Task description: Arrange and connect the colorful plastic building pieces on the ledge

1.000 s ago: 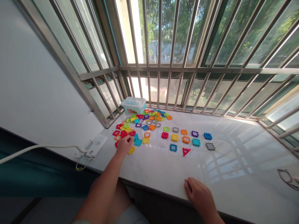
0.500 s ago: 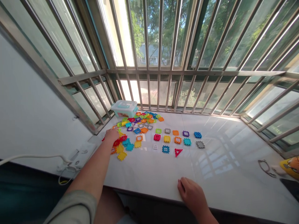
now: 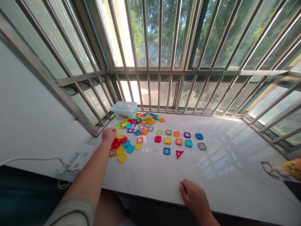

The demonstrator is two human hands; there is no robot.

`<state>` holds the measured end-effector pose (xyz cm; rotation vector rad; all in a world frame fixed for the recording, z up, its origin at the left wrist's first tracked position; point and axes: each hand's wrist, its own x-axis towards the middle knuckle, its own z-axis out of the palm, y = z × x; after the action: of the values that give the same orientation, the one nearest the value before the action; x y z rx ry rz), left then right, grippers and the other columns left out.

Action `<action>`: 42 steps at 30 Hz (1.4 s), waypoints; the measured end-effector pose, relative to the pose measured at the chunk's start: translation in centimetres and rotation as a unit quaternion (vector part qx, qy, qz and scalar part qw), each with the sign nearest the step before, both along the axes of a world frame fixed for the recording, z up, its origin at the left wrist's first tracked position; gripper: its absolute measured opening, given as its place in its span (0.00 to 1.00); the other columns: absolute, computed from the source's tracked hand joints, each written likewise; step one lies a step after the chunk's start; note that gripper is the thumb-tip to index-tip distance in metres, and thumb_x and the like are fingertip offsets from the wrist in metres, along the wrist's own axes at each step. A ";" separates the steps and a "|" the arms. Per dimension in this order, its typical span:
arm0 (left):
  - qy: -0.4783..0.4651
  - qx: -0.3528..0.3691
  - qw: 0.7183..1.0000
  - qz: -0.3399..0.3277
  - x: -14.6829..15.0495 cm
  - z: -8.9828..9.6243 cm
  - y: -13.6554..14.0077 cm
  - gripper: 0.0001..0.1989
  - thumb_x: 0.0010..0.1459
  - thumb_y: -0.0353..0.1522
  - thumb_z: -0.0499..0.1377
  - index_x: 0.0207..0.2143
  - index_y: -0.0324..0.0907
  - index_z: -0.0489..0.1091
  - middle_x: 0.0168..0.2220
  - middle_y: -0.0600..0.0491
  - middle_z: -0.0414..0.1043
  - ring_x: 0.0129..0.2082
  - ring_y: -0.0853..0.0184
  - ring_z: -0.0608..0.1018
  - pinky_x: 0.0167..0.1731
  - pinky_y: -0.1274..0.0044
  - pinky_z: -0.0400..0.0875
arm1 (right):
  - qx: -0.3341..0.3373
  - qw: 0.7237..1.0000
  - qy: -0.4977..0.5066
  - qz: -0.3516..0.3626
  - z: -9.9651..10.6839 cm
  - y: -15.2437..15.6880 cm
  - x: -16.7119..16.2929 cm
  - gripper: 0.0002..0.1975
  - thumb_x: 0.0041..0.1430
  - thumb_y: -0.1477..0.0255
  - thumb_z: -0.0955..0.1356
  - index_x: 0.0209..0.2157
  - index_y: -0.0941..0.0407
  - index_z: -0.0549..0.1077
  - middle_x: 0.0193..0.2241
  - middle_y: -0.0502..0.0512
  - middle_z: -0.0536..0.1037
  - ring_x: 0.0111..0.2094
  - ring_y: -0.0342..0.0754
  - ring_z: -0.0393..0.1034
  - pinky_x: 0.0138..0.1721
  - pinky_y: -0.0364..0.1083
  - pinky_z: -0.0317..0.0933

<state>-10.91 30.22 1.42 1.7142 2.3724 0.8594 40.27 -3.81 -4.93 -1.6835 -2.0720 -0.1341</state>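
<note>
My left hand point(image 3: 109, 135) is over the left edge of a loose pile of plastic building tiles, its fingers closed. A small yellowish bit of a building tile point(image 3: 114, 130) shows at the fingertips; most of it is hidden. Just below the hand lie red tiles point(image 3: 117, 143) and yellow tiles point(image 3: 120, 150). My right hand point(image 3: 194, 195) rests loosely curled at the table's front edge, with nothing visible in it. Ahead of it lies a red triangular tile point(image 3: 179, 154), beside a blue window-shaped tile point(image 3: 166, 151). Single square tiles, such as a yellow one point(image 3: 167, 141), lie spaced out in rows.
A clear lidded box point(image 3: 124, 110) stands at the back left, behind the pile. Metal window bars point(image 3: 160, 91) rise along the table's point(image 3: 225, 191) far side. Eyeglasses point(image 3: 269, 169) and a yellow object point(image 3: 293, 169) lie at the right. A white cable point(image 3: 35, 159) runs at the left.
My left hand has moved a little left and away from the red tiles, and a yellowish bit now shows at its fingertips. The right hand stays in place.
</note>
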 end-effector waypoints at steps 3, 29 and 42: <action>-0.035 0.035 0.999 -0.010 0.6 0.2 -0.6 0.13 0.60 0.40 0.60 0.39 0.43 0.80 0.42 0.44 0.82 0.44 0.53 0.80 0.47 0.67 0.72 | -0.006 1.000 -0.004 -0.001 0.0 0.1 0.0 0.18 0.76 0.67 0.63 0.28 0.52 0.68 0.24 0.49 0.74 0.26 0.46 0.70 0.32 0.47 0.50; -0.652 0.030 0.736 -0.179 25.3 -2.5 -5.1 0.28 0.46 0.45 0.75 0.44 0.46 0.68 0.38 0.52 0.78 0.35 0.67 0.81 0.32 0.76 0.73 | -0.028 0.999 0.009 -0.017 0.2 0.2 -0.3 0.18 0.76 0.67 0.63 0.27 0.52 0.67 0.23 0.49 0.74 0.25 0.45 0.69 0.31 0.47 0.49; -0.772 -0.017 0.589 -0.239 25.1 -4.5 -3.3 0.26 0.45 0.32 0.78 0.40 0.47 0.66 0.34 0.60 0.71 0.30 0.73 0.74 0.29 0.81 0.69 | 0.002 0.994 0.028 0.109 6.1 11.4 -4.2 0.11 0.77 0.68 0.64 0.39 0.53 0.75 0.33 0.53 0.78 0.34 0.48 0.75 0.39 0.46 0.64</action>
<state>14.16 26.89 -3.04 0.6636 0.6521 1.2786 36.10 7.54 1.19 -1.4288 -2.1941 -0.0202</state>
